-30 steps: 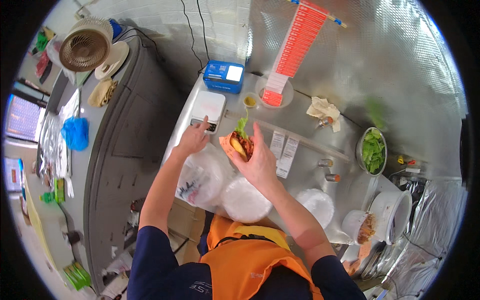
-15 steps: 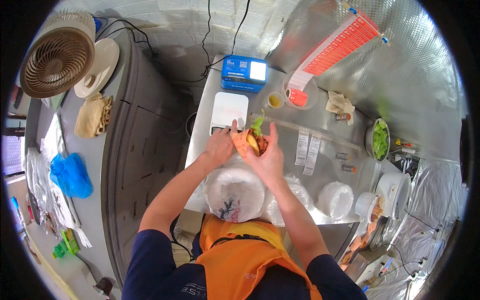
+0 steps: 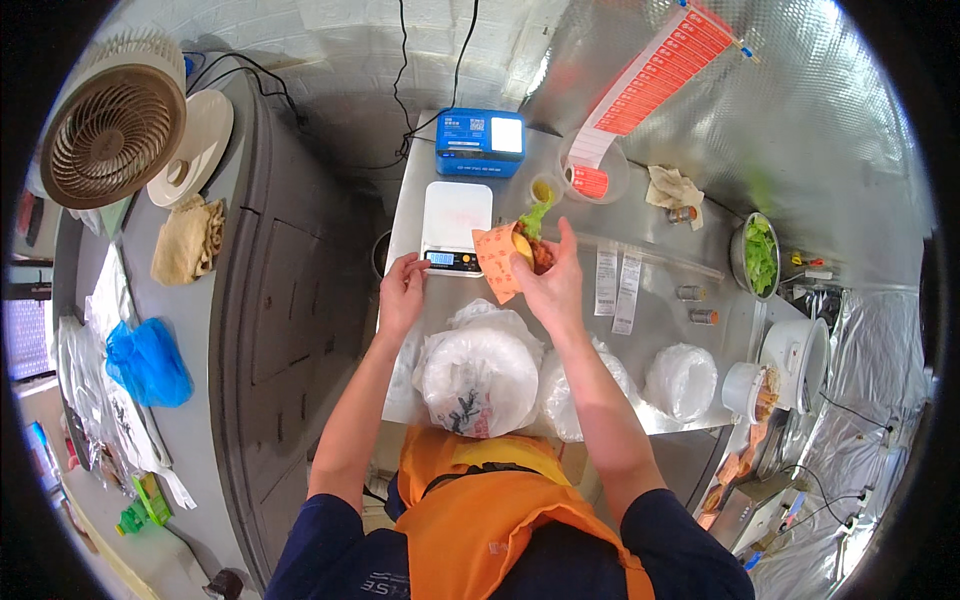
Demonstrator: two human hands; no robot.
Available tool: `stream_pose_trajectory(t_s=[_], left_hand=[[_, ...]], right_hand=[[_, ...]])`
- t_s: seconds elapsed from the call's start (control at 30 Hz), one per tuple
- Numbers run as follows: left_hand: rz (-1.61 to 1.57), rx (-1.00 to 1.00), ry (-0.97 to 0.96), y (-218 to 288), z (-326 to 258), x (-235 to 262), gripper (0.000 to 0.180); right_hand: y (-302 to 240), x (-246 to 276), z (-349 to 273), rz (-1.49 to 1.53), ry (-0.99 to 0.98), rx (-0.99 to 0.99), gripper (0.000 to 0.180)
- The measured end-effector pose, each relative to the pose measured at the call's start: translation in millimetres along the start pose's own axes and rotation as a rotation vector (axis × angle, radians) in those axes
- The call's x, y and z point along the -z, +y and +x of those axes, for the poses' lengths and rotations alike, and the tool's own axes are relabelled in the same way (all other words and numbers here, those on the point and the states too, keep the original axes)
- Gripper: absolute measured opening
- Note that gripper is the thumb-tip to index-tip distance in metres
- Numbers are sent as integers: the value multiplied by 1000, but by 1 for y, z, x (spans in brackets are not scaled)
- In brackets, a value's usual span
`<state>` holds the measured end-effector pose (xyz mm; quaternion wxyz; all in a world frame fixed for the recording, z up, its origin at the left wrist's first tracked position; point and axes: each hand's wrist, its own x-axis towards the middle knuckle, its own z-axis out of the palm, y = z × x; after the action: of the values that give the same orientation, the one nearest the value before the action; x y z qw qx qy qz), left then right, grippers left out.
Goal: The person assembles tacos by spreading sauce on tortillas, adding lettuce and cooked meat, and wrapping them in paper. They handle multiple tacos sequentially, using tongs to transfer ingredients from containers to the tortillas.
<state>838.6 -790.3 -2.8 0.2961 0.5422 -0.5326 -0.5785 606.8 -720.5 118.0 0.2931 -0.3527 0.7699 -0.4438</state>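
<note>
Right grip: The right hand [image 3: 549,284] closes thumb and fingers around a filled bun [image 3: 522,247] in an orange paper wrapper [image 3: 495,258], lettuce pointing toward one o'clock.
Right forearm: Angled up toward eleven o'clock.
Left hand [image 3: 402,294]: Fingers loosely bent and empty, fingertips beside the front corner of a white scale [image 3: 458,213], at its seven o'clock; contact is unclear.
Left forearm: Rising between twelve and one o'clock.
Bun's place: Four o'clock of the scale.
Counter: Blue box [image 3: 480,142] at the scale's twelve; bagged stack [image 3: 478,372] at six.
</note>
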Motion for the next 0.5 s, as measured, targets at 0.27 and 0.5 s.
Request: stream_pose_trajectory(t_s=[0.27, 0.5], left_hand=[[-603, 202, -217, 28, -2, -23, 52], [-563, 55, 204, 29, -31, -39, 44]], right_hand=[[3, -26, -8, 199, -144, -83, 93], [2, -53, -46, 33, -154, 92, 61]])
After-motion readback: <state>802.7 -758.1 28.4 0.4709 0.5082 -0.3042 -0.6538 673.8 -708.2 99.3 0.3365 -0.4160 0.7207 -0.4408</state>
